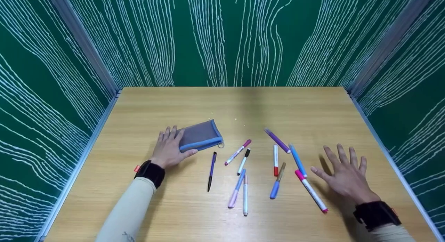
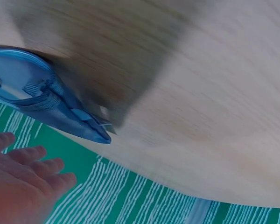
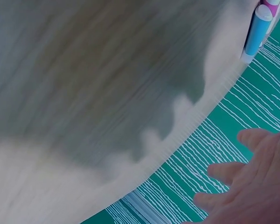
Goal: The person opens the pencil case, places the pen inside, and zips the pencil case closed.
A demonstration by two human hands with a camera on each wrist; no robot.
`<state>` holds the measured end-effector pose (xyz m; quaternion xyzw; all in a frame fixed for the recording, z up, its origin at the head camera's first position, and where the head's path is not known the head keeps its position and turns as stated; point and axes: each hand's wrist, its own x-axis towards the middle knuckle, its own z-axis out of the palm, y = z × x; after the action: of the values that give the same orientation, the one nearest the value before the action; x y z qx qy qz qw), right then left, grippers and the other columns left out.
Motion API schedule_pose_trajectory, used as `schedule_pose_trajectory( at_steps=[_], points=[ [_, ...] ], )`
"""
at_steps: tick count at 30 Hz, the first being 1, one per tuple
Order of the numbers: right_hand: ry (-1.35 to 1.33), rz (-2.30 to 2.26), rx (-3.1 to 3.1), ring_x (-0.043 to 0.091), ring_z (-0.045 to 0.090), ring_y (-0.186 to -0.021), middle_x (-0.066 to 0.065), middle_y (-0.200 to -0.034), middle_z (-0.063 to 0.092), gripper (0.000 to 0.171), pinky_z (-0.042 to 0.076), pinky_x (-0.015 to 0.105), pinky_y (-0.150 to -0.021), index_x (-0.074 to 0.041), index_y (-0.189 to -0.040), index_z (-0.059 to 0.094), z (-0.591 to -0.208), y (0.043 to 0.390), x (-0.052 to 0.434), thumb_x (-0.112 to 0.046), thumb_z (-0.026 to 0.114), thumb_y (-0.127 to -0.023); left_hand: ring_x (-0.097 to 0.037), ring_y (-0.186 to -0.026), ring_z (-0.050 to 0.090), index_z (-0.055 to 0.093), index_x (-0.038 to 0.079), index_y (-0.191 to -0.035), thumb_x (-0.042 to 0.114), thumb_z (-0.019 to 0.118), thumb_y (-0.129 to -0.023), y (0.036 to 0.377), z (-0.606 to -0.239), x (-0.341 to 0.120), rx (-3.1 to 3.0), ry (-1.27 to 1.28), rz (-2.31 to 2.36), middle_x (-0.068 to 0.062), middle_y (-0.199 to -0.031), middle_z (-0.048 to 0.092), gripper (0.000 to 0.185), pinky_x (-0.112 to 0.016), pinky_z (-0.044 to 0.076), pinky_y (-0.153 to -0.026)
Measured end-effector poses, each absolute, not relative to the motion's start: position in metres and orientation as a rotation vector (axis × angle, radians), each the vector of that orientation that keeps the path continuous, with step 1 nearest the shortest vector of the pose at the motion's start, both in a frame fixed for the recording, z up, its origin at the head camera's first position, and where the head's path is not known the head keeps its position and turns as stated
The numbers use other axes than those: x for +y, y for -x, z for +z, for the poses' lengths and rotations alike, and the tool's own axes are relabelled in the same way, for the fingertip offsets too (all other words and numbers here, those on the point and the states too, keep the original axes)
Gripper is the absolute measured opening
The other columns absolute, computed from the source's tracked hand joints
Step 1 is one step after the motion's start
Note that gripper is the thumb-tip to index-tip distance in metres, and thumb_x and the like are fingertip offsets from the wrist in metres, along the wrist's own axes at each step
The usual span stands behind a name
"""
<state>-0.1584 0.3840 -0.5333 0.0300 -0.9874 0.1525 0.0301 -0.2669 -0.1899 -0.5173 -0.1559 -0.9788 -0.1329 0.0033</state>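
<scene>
Head view: we see the left hand (image 1: 169, 150) at the left end of the blue-edged pouch (image 1: 200, 134) on the bench (image 1: 299, 106), its fingers straight, released; the right hand (image 1: 347, 176), fingers spread, hovers near the pink-capped marker (image 1: 312, 192).

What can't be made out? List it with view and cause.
Head: left end of the pouch, behind the left hand.
Left wrist: rest of the pouch, past the left edge.
Right wrist: part of the right hand, cut off by the right edge.
Head: marking on the red-ended pen, too small to read.
</scene>
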Motion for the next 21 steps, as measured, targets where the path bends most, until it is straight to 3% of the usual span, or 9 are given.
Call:
schedule_pose_trajectory(
  at_steps=[8,21],
  points=[
    [-0.080,0.475,-3.050,0.056,-0.017,-0.148,0.035,-0.164,0.006,0.096,-0.028,0.068,-0.106,-0.010,-0.164,0.018,-0.535,0.157,0.386,-0.068,0.053,-0.096,-0.049,-0.151,0.019,0.033,0.008,-0.160,0.076,0.060,-0.085,0.279,-0.519,-0.188,-3.088,0.541,-0.416,-0.028,-0.163,0.024,0.105,-0.062,0.012,-0.121],
    [-0.066,0.481,-3.062,0.056,-0.018,-0.148,0.035,-0.164,0.005,0.096,-0.027,0.069,-0.106,-0.011,-0.164,0.017,-0.534,0.157,0.386,-0.069,0.052,-0.096,-0.049,-0.149,0.026,0.029,0.010,-0.162,0.076,0.052,-0.091,0.284,-0.527,-0.189,-3.164,0.572,-0.358,-0.030,-0.161,0.027,0.099,-0.061,0.017,-0.120]
  ],
)
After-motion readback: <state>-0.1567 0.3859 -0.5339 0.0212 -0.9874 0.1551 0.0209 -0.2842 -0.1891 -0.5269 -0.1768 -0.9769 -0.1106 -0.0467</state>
